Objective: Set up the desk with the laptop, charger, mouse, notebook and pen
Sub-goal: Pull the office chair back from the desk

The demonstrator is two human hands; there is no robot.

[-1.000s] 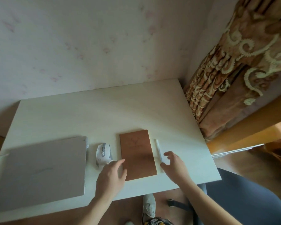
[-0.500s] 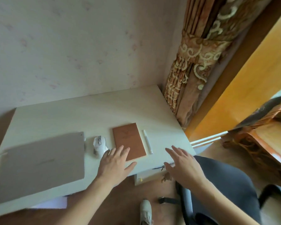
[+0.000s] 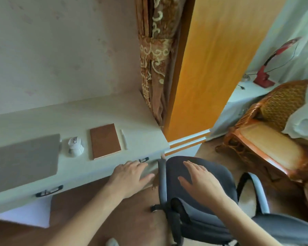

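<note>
Your worktop row is laid out; both hands are off it, spread and empty.

Closed grey laptop [image 3: 23, 157], white mouse [image 3: 75, 145], brown notebook [image 3: 105, 141] and white pen [image 3: 124, 141] sit side by side for easy reach on the pale worktop [image 3: 100, 112]; left hand [image 3: 130, 176] hovers by its near edge, right hand [image 3: 201, 180] over the grey office chair [image 3: 199, 215]. No charger visible.

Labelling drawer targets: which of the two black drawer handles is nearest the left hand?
The right-hand black drawer handle, just beyond the left hand's fingertips, below the brown notebook. The other black handle sits under the grey laptop.

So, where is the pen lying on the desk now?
In the head view the white pen lies flat on the desk, just right of the brown notebook, towards the desk's right end near the curtain.
</note>
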